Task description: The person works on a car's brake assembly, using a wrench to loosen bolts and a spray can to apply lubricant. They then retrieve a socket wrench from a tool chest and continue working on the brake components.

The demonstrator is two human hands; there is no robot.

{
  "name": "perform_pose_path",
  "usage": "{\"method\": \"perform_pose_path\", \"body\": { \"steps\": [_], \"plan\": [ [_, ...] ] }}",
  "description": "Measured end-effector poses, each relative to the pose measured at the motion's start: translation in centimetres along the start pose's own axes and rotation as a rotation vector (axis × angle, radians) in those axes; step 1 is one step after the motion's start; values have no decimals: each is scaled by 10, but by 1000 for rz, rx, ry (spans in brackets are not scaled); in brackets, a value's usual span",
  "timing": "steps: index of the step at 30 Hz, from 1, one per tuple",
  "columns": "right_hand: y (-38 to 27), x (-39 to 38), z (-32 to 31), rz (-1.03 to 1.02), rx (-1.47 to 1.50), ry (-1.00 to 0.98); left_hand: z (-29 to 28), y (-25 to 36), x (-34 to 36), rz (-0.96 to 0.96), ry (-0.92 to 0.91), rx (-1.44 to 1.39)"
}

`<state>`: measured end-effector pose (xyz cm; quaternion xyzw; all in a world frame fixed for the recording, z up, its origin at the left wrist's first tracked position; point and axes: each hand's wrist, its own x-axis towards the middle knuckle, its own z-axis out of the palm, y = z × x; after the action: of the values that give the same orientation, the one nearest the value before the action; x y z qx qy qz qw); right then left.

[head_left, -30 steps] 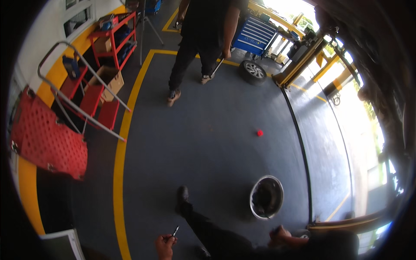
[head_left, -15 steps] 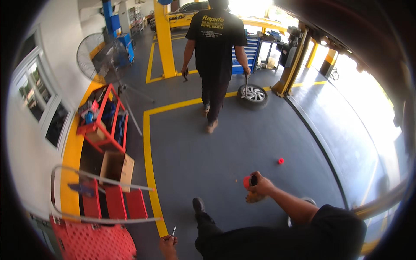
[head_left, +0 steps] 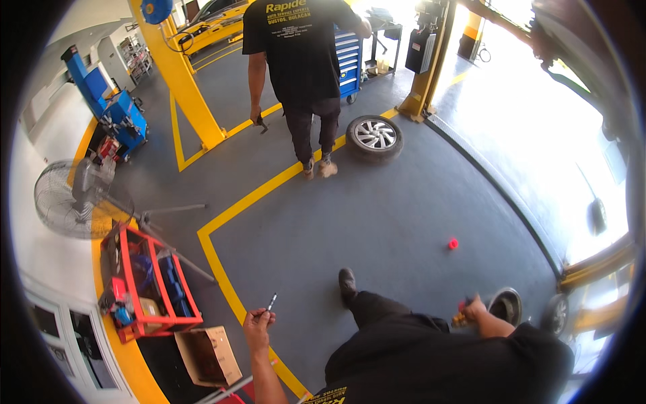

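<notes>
My left hand (head_left: 258,326), at the lower middle left, is closed on a slim silver-and-dark pen-like tool (head_left: 272,301) pointing up. My right hand (head_left: 476,311) is closed round a red and yellow object (head_left: 462,314), blurred and partly hidden by the fingers. Beside that hand a metal basin or rim (head_left: 511,306) sits on the grey floor. A small red round piece (head_left: 453,244) lies on the floor above it. My dark boot (head_left: 347,283) steps forward between my hands.
A co-worker (head_left: 296,81) walks ahead beside a lying wheel (head_left: 375,138). Yellow lift posts (head_left: 182,81), a blue tool cabinet (head_left: 347,64) and blue machine (head_left: 124,118) stand beyond. Left: fan (head_left: 74,198), red cart (head_left: 148,289), cardboard box (head_left: 208,357). Right: a floor rail (head_left: 491,188).
The view has moved forward and swung. The co-worker has walked farther away, reaching the lying wheel. My right hand, raised half a second ago, has moved rightward and down.
</notes>
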<state>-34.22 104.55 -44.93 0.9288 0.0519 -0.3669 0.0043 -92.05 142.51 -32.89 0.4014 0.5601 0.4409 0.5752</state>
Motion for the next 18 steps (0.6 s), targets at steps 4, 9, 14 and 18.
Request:
{"method": "perform_pose_path", "body": {
  "steps": [4,9,14,18],
  "plan": [
    [-126,41,3,14,32,-49,60,24,138,-58,47,-34],
    [-385,88,-39,-313,112,2,126,95,264,-67,-50,-11],
    [-664,60,-155,-430,182,37,179,145,420,-33,-77,-31],
    [-809,82,-181,-405,230,62,213,190,566,-35,-139,-52]
  ]
}}
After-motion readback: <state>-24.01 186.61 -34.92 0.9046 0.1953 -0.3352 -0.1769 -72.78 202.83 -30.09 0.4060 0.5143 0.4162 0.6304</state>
